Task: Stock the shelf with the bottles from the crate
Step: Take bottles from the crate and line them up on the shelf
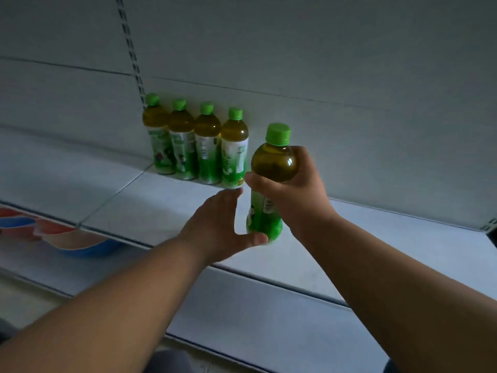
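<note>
Now | right hand (pixel 293 192) grips bottle (pixel 271 168) | left hand (pixel 223 224) spread, beside its base

Four green-capped bottles (pixel 199 142) stand rowed on the shelf (pixel 172 203).

I have both bare forearms reaching forward. My right hand (pixel 293 189) wraps its grip round a bottle (pixel 270 181), held upright. My left hand (pixel 220 227) is spread flat, its thumb (pixel 255 239) touching the bottle's base.
</note>
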